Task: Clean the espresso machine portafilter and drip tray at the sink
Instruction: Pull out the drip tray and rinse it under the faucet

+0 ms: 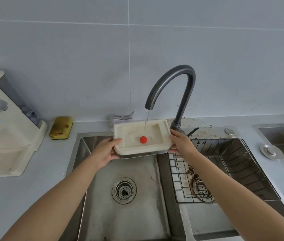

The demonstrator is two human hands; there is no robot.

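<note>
I hold a cream drip tray (120, 133) with a red float (143, 139) in it above the left sink basin (137, 214). My left hand (106, 152) grips its left edge, thumb on top. My right hand (181, 141) grips its right edge. A thin stream of water (146, 120) runs from the dark curved faucet (176, 80) into the tray. No portafilter is visible.
The cream espresso machine (7, 129) stands on the counter at the left. A yellow sponge (61, 127) lies behind the sink, and a grey cloth (122, 118) sits behind the tray. A wire rack (224, 164) sits in the right basin with brown coffee stains (192, 173).
</note>
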